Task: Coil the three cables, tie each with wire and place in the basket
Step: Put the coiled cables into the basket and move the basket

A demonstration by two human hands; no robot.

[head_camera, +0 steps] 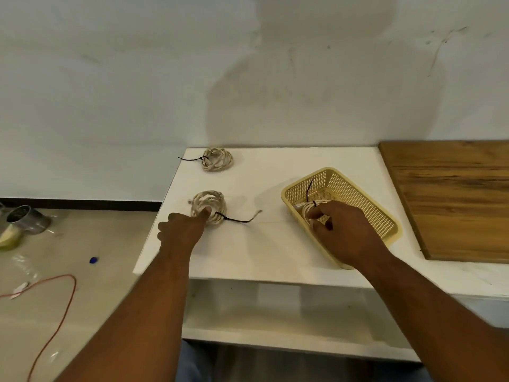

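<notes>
Three coiled beige cables, each tied with black wire, are in view. One coil [217, 159] lies at the far left corner of the white table [264, 244]. A second coil [208, 207] lies nearer, its wire tail [239, 220] trailing right; my left hand [183, 230] reaches to it and a finger touches its near edge. The third coil [309, 209] sits inside the yellow perforated basket [347, 188], where my right hand [344, 230] pinches it with curled fingers.
A wooden board [454, 197] lies on the table's right side, beside the basket. On the floor to the left are a metal can [26, 218], an orange cord [55, 312] and a small blue object [93, 260]. A wall stands behind the table.
</notes>
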